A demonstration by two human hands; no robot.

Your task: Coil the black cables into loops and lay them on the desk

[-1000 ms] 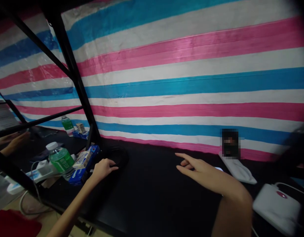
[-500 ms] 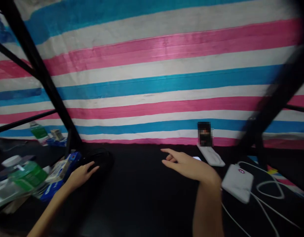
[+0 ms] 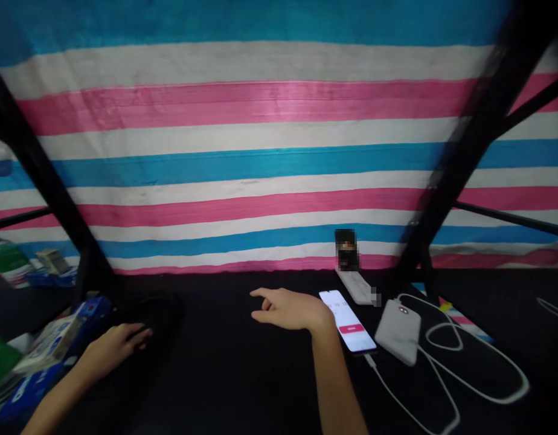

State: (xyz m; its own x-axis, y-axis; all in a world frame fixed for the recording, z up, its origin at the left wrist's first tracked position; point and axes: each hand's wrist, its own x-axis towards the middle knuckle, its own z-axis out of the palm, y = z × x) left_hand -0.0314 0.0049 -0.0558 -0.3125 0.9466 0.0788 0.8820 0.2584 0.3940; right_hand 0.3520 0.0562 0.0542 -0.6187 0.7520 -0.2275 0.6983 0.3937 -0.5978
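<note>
My right hand (image 3: 290, 309) hovers over the black tabletop (image 3: 224, 374), index finger and thumb stretched out to the left and apart, holding nothing. Just right of its wrist lies a phone (image 3: 346, 320) with a lit white screen, a pink bar on it and a white cable (image 3: 382, 376) in its lower end. My left hand (image 3: 113, 345) is empty too, its fingers loosely bent and apart. It is nearest to a dark object (image 3: 159, 311) whose kind is too dim to make out. Blue-and-white packets (image 3: 46, 356) lie left of it.
A white power bank (image 3: 399, 332) with looped cable sits right of the phone. Behind the phone is a white slab (image 3: 357, 286) with a blurred patch. Black metal posts (image 3: 52, 181) slant up on both sides before a striped sheet (image 3: 261, 139). A green bottle (image 3: 0, 362) stands far left.
The view has turned to the right, so things appear further left. The phone, earlier mostly behind my right hand, now shows almost whole. My left hand's fingers are more bent.
</note>
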